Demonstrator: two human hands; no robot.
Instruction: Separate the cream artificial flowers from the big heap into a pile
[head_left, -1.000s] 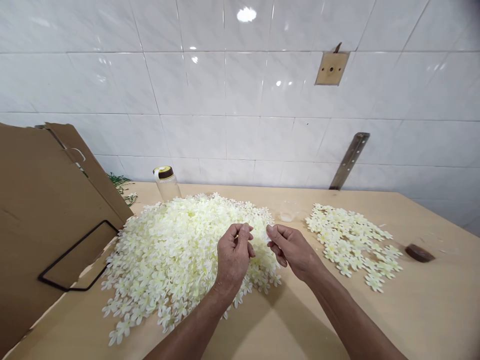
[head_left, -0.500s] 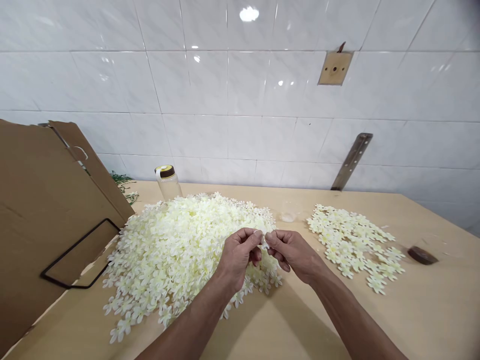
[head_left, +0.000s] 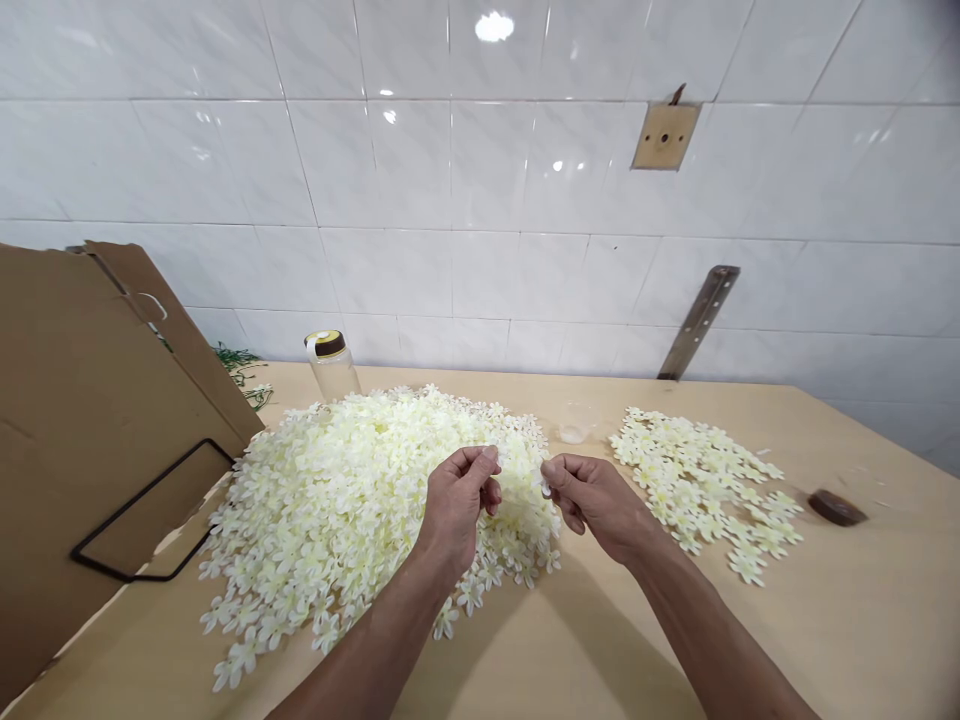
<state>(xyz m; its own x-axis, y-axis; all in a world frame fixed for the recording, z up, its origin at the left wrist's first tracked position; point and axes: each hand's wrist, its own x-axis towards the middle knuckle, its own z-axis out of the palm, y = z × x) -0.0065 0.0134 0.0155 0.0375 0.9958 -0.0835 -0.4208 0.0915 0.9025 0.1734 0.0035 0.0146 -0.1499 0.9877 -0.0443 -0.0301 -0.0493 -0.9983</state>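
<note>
A big heap of pale yellow-white artificial flowers (head_left: 352, 480) covers the middle left of the table. Over its right side, my left hand (head_left: 459, 505) is closed with thumb and forefinger pinched. Whatever lies in that pinch blends into the heap behind it. A short gap to the right, my right hand (head_left: 592, 500) pinches a small whitish piece (head_left: 546, 484), too small to name exactly. Farther right, a flatter spread of similar flowers (head_left: 697, 480) lies on the table (head_left: 847, 620).
At left stands a cardboard box (head_left: 97, 420) beside a black wire frame (head_left: 139, 575). A bottle with a dark lid (head_left: 328, 365) is behind the heap. A small clear container (head_left: 576, 425) sits between the flower groups. A dark brown object (head_left: 836, 507) lies right, and a tiled wall (head_left: 480, 270) rises behind.
My hands, which met fingertip to fingertip over the heap, are now apart. The left has moved leftward; the right has shifted slightly right with the whitish piece at its fingertips.
</note>
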